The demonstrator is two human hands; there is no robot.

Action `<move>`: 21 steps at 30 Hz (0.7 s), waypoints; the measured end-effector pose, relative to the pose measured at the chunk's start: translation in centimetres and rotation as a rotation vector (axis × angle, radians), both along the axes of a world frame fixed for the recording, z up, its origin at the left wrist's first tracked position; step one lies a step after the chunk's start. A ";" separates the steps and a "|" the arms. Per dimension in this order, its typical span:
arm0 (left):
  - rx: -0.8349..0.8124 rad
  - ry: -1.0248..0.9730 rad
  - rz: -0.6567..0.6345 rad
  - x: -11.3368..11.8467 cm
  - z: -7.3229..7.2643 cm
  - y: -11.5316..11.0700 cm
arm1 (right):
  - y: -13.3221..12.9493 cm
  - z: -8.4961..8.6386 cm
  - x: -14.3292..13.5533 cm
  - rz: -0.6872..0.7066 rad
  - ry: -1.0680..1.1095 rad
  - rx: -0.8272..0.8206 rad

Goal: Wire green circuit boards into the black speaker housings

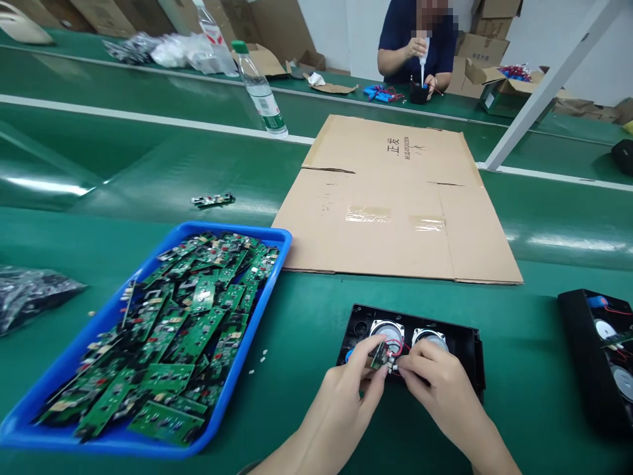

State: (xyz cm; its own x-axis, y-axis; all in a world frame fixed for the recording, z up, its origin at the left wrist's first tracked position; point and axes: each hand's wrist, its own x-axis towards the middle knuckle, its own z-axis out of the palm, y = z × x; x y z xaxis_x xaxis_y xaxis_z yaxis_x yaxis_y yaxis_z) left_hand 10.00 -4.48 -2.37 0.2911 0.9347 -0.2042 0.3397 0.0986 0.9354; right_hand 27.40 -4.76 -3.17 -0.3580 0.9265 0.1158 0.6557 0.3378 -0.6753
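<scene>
My left hand [357,382] pinches a small green circuit board [380,355] over an open black speaker housing [465,349]. My right hand [438,379] is closed on a small white plug [394,367] at the board's edge; whether it is seated in the board I cannot tell. Red wires [394,346] loop beside the board. Two round speakers [387,328] with silver frames sit in the housing, partly covered by my hands. A bit of a blue part [349,355] shows at the housing's left side.
A blue tray [237,366] heaped with circuit boards stands left. Flattened cardboard [395,244] lies ahead, a second black housing [576,356] at right. One loose board [212,200] and a water bottle [262,92] are farther back. Across the bench, a person [395,39] holds a white bottle over a black part.
</scene>
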 end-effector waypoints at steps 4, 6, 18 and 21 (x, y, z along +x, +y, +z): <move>0.076 0.078 -0.016 0.1 0.0 0.2 | -0.1 -0.6 -0.3 0.008 -0.042 0.091; 0.118 0.116 -0.043 0.1 0.0 0.3 | -0.1 -0.8 -0.5 0.005 -0.044 0.135; 0.089 0.059 -0.022 0.1 0.2 0.2 | -0.4 -1.0 -1.2 -0.009 -0.047 0.304; 0.094 0.043 -0.051 -0.1 0.3 0.3 | -0.5 -1.1 -1.0 -0.017 0.006 0.230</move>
